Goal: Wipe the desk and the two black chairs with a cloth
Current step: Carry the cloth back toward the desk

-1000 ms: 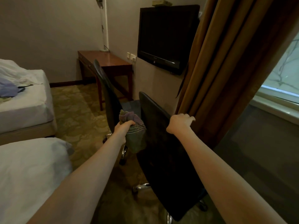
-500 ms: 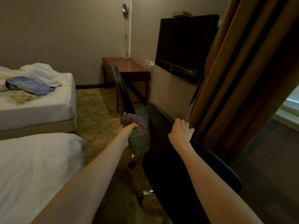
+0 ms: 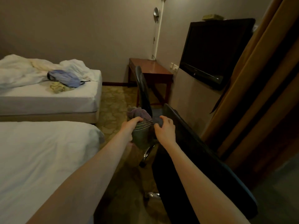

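My left hand (image 3: 131,126) grips a bunched grey-purple cloth (image 3: 141,125) in the air between the two black chairs. My right hand (image 3: 165,128) hovers just right of the cloth with fingers loosely spread, off the near chair's top edge; whether it touches the cloth I cannot tell. The near black chair (image 3: 202,159) shows its back, tilted, beneath my right forearm. Further off, the second black chair (image 3: 143,89) stands in front of the brown wooden desk (image 3: 152,68), which sits against the far wall in the corner.
Two white beds fill the left, the near one (image 3: 40,159) close to my left arm and the far one (image 3: 48,94) with bedding and a blue garment. A wall TV (image 3: 213,50) and brown curtains (image 3: 258,78) line the right. Patterned carpet (image 3: 113,107) runs between.
My right hand has let go of the near chair's top edge and moved left to the cloth. The view has turned left, showing more of the beds.
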A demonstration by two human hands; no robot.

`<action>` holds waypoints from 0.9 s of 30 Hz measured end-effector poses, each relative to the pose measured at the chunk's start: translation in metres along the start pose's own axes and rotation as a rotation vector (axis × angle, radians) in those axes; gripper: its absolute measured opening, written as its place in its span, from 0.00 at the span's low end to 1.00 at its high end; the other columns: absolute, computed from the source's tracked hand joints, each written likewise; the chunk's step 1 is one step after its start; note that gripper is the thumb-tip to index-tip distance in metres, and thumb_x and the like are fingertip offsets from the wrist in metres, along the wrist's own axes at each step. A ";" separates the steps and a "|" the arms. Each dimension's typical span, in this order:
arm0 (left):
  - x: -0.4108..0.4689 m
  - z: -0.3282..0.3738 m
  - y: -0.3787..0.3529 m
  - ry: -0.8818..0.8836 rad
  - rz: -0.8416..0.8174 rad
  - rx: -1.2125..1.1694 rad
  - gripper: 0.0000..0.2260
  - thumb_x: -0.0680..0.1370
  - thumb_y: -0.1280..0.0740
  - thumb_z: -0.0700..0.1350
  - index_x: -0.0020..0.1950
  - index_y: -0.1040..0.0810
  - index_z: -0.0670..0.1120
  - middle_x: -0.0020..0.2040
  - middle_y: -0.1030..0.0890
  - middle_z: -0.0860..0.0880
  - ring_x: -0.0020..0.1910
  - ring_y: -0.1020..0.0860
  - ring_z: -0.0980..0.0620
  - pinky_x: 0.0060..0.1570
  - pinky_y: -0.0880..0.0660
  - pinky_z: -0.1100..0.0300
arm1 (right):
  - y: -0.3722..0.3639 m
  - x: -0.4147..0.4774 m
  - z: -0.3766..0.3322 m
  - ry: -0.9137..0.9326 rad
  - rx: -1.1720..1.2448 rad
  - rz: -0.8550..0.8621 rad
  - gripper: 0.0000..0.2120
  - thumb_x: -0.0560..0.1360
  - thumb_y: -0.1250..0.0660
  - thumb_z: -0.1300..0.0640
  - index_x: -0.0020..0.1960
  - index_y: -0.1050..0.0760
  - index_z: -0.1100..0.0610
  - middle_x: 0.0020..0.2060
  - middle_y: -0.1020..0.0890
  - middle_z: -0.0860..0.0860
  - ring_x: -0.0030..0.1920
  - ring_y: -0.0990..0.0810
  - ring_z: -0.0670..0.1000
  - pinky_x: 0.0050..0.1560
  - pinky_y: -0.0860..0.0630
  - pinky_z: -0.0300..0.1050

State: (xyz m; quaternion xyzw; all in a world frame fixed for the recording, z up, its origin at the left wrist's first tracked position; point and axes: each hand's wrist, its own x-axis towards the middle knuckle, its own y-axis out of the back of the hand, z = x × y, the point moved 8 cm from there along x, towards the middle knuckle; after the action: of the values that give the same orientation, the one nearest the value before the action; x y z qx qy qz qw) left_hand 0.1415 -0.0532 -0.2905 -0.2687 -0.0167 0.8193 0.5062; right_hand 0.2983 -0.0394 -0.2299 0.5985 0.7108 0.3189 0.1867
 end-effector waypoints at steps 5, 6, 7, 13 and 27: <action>0.008 0.018 0.029 -0.030 0.011 -0.042 0.23 0.72 0.29 0.43 0.66 0.29 0.44 0.44 0.20 0.42 0.40 0.20 0.44 0.37 0.24 0.55 | -0.041 0.032 -0.006 -0.212 0.364 -0.169 0.22 0.79 0.41 0.49 0.71 0.36 0.54 0.68 0.32 0.55 0.65 0.31 0.56 0.56 0.32 0.45; 0.012 0.024 0.034 -0.037 0.020 -0.044 0.23 0.72 0.29 0.44 0.66 0.29 0.44 0.43 0.20 0.42 0.40 0.20 0.44 0.37 0.24 0.55 | -0.047 0.037 -0.011 -0.215 0.393 -0.184 0.22 0.79 0.40 0.49 0.71 0.36 0.55 0.68 0.32 0.54 0.65 0.31 0.56 0.55 0.33 0.45; 0.016 0.030 0.039 -0.038 0.019 -0.042 0.23 0.72 0.29 0.44 0.65 0.28 0.43 0.43 0.19 0.43 0.39 0.20 0.45 0.36 0.24 0.56 | -0.055 0.044 -0.013 -0.228 0.425 -0.200 0.23 0.79 0.40 0.49 0.72 0.36 0.55 0.67 0.31 0.54 0.65 0.31 0.55 0.55 0.33 0.45; 0.066 0.074 0.066 -0.018 0.045 -0.044 0.23 0.70 0.28 0.50 0.63 0.25 0.45 0.50 0.18 0.42 0.47 0.20 0.43 0.44 0.23 0.53 | -0.118 0.090 -0.031 -0.429 0.660 -0.356 0.25 0.77 0.38 0.43 0.70 0.36 0.53 0.65 0.29 0.53 0.61 0.28 0.58 0.54 0.29 0.54; 0.188 0.183 0.110 -0.093 0.045 -0.026 0.17 0.76 0.34 0.53 0.61 0.25 0.47 0.49 0.19 0.44 0.50 0.21 0.45 0.57 0.26 0.51 | -0.230 0.195 -0.092 -0.650 0.961 -0.568 0.31 0.72 0.36 0.36 0.68 0.34 0.52 0.60 0.25 0.57 0.51 0.23 0.61 0.42 0.25 0.54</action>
State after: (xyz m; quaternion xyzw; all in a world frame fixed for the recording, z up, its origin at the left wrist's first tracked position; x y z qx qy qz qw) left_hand -0.0970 0.0958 -0.2467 -0.2371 -0.0446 0.8419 0.4828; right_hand 0.0288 0.1099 -0.2958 0.4700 0.8123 -0.2942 0.1809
